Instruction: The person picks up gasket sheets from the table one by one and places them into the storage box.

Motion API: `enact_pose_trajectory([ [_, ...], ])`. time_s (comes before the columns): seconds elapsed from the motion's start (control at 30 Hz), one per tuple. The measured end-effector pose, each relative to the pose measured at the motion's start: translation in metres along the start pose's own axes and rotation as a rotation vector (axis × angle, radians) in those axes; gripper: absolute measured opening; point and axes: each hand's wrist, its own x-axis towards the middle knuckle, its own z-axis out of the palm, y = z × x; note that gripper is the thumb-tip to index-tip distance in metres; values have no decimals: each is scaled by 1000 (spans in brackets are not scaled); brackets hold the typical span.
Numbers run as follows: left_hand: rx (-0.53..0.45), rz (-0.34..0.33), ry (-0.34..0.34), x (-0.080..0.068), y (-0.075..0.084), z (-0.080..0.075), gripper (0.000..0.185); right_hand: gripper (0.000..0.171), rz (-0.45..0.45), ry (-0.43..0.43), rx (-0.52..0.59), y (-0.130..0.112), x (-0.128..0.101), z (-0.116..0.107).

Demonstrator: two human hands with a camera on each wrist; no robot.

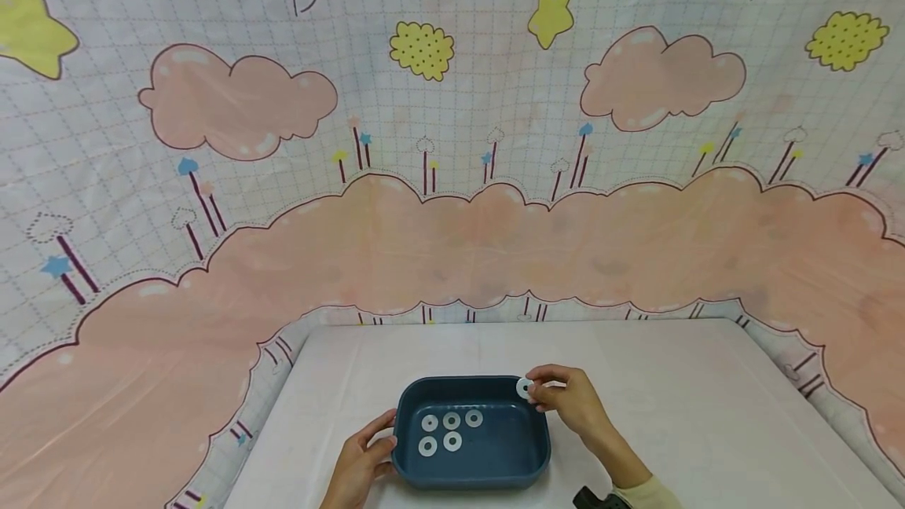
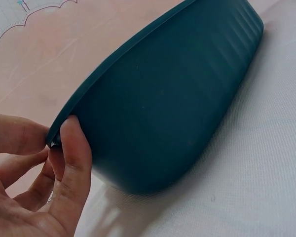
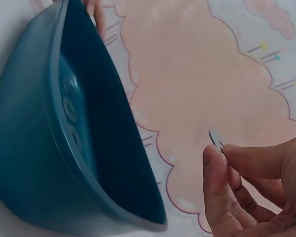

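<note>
While the left hand (image 1: 362,458) steadies the dark blue tray (image 1: 408,399) at its left rim — thumb along the outer wall and fingers curled at the edge, as the left wrist view shows — the right hand (image 1: 569,399) holds a white washer (image 1: 524,388) above the tray's far right corner. The washer is pinched between thumb and fingertips (image 3: 218,165); the right wrist view catches it edge-on, just a thin sliver past the fingertips. It is not touching the tray.

Five more washers (image 1: 451,430) lie flat on the tray's floor, three in a far row and two nearer the person, all toward the left half. The tray sits on a white table (image 1: 707,415), near its front edge. Behind the table hangs a backdrop cloth (image 1: 452,179) printed with pink clouds, yellow stars and a pale grid. A cream sleeve (image 1: 646,493) covers the right forearm.
</note>
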Motion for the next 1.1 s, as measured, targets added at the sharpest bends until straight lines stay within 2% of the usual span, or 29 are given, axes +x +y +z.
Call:
enact_pose_trajectory([
  [0.2, 6, -17, -7, 0, 1, 0, 57, 22, -3, -32, -5, 1, 3, 13],
  [0.57, -1, -9, -4, 0, 1, 0, 57, 19, -37, -134, -22, 5, 6, 36],
  [1.1, 3, -22, -9, 1, 1, 1, 57, 15, 69, -183, -48, 17, 15, 67],
])
